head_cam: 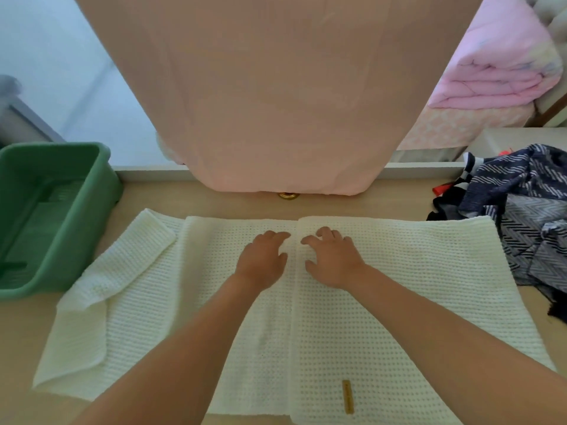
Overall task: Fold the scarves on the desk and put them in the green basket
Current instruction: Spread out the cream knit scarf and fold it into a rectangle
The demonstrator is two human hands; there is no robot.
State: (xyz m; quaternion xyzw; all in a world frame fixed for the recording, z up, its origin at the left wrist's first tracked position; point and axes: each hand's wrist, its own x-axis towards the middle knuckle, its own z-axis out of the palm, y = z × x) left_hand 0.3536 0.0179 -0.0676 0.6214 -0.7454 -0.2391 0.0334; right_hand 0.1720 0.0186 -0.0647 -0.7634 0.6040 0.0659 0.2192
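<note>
A white knitted scarf lies spread across the desk, its right part folded over so that an edge runs down the middle. Its left end is turned back in a loose flap. My left hand and my right hand rest side by side on the scarf near its far edge, fingers loosely bent and pressing the cloth on either side of the fold edge. The green basket stands at the desk's left edge with nothing in it. A heap of dark patterned scarves lies at the right.
A pink cloth-covered object stands behind the desk's far edge, with a small brass knob under it. Folded pink bedding lies at the back right. A tan label sits on the scarf's near part.
</note>
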